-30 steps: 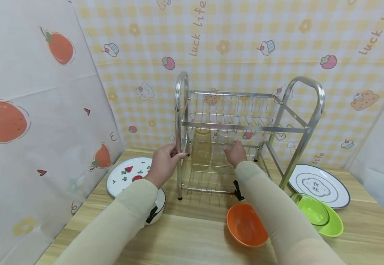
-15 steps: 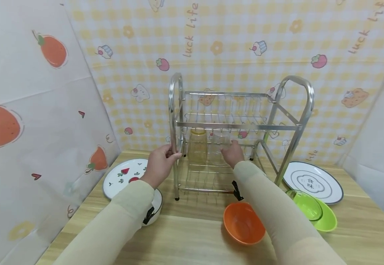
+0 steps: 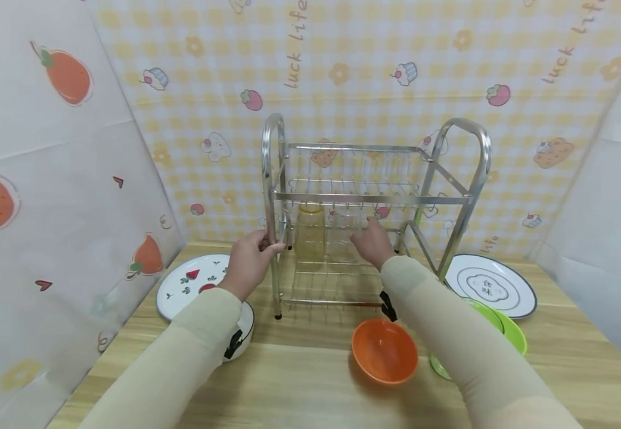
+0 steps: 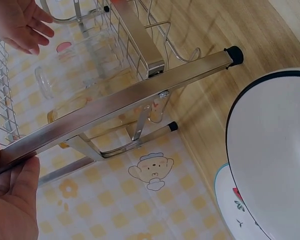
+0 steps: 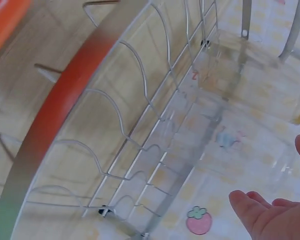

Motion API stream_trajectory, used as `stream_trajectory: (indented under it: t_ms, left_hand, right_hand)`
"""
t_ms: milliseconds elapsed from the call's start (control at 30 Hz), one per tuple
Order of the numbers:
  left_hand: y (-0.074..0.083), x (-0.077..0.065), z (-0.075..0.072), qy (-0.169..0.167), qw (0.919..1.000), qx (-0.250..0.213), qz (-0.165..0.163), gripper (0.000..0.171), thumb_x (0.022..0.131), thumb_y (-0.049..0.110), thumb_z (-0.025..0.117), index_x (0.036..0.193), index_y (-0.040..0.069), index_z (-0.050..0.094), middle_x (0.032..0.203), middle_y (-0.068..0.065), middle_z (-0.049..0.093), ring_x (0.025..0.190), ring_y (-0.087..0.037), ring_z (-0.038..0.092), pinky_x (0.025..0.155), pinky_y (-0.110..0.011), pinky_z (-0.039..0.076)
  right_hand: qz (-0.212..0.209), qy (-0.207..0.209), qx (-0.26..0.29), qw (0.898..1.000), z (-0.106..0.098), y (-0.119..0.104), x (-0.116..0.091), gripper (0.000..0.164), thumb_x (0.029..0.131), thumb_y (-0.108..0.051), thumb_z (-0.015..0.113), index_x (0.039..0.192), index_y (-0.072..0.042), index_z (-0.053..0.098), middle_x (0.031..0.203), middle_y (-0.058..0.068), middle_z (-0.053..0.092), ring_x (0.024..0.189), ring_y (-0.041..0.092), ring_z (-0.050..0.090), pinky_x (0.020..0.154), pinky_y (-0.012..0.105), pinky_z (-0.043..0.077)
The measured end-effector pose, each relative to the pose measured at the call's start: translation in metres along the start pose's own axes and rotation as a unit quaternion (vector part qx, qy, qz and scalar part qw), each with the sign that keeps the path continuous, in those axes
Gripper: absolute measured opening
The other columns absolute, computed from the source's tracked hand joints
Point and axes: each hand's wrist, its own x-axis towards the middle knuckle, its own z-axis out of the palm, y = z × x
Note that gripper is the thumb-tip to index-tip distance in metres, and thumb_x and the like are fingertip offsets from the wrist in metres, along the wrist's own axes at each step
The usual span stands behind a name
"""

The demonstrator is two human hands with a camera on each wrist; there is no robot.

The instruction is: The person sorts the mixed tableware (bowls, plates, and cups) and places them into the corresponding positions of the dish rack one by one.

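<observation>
A two-tier metal dish rack (image 3: 369,198) stands at the middle of the table. My left hand (image 3: 248,262) grips its left front post, fingers curled round the metal in the left wrist view. On the lower tier, a yellowish glass (image 3: 310,232) and a clear glass (image 3: 344,235) stand upside down side by side, the yellowish one to the left. My right hand (image 3: 373,243) is inside the rack, just right of the clear glass. In the right wrist view its fingers (image 5: 245,202) are extended and apart from that glass, holding nothing.
An orange bowl (image 3: 384,351) sits before the rack. Left are a fruit-patterned plate (image 3: 182,289) and a white bowl (image 3: 245,328) with a dark rim. To the right are a white plate (image 3: 517,295) and green dishes (image 3: 515,336), partly behind my right forearm.
The head view has shifted, so the scene slides left. My right hand has drawn slightly away from the clear glass. My left hand stays on the post.
</observation>
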Motion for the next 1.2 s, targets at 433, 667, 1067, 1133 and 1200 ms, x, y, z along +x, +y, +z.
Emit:
stream_trajectory:
  t_ms: [433, 667, 1067, 1133, 1200]
  left_hand:
    - [0.001, -0.002, -0.002, 0.006, 0.9999, 0.007, 0.008, 0.016, 0.093, 0.017, 0.065, 0.096, 0.001, 0.065, 0.087, -0.014, 0.066, 0.079, -0.024, 0.056, 0.069, -0.034, 0.045]
    - [0.0, -0.003, -0.002, 0.004, 0.9999, 0.01, 0.012, 0.016, 0.094, 0.017, 0.065, 0.094, 0.001, 0.063, 0.087, -0.013, 0.067, 0.077, -0.025, 0.057, 0.067, -0.035, 0.045]
    - [0.003, -0.006, 0.001, 0.003, 0.9999, 0.011, -0.003, 0.02, 0.095, 0.018, 0.062, 0.102, 0.0, 0.063, 0.099, -0.018, 0.068, 0.092, -0.03, 0.063, 0.079, -0.042, 0.052]
    - [0.003, -0.006, 0.002, 0.006, 0.9999, 0.013, -0.001, 0.021, 0.096, 0.019, 0.062, 0.104, -0.001, 0.063, 0.101, -0.018, 0.068, 0.093, -0.03, 0.063, 0.08, -0.043, 0.052]
    - [0.003, -0.007, 0.002, 0.01, 0.9998, 0.017, 0.0, 0.022, 0.096, 0.019, 0.062, 0.106, -0.001, 0.063, 0.101, -0.019, 0.068, 0.092, -0.03, 0.063, 0.08, -0.043, 0.052]
  right_hand:
    - [-0.05, -0.037, -0.031, 0.998, -0.011, -0.01, -0.043, 0.074, 0.099, -0.032, 0.053, 0.153, -0.001, 0.012, 0.152, 0.023, 0.03, 0.136, 0.039, 0.035, 0.108, 0.052, 0.034]
    - [-0.054, -0.05, -0.021, 0.997, -0.015, -0.006, -0.068, 0.073, 0.099, -0.034, 0.054, 0.153, -0.005, 0.014, 0.153, 0.021, 0.03, 0.139, 0.037, 0.031, 0.108, 0.053, 0.033]
    - [-0.091, -0.017, -0.04, 0.995, -0.016, 0.008, -0.101, 0.074, 0.096, -0.033, 0.06, 0.152, -0.007, 0.02, 0.148, 0.018, 0.039, 0.134, 0.036, 0.04, 0.104, 0.054, 0.038]
    - [-0.099, -0.01, -0.042, 0.994, -0.017, 0.009, -0.107, 0.074, 0.095, -0.033, 0.062, 0.152, -0.008, 0.021, 0.148, 0.017, 0.04, 0.132, 0.036, 0.042, 0.104, 0.053, 0.039]
    - [-0.109, -0.005, -0.044, 0.993, -0.017, 0.01, -0.112, 0.074, 0.094, -0.031, 0.063, 0.152, -0.008, 0.023, 0.147, 0.017, 0.04, 0.132, 0.035, 0.043, 0.103, 0.053, 0.04]
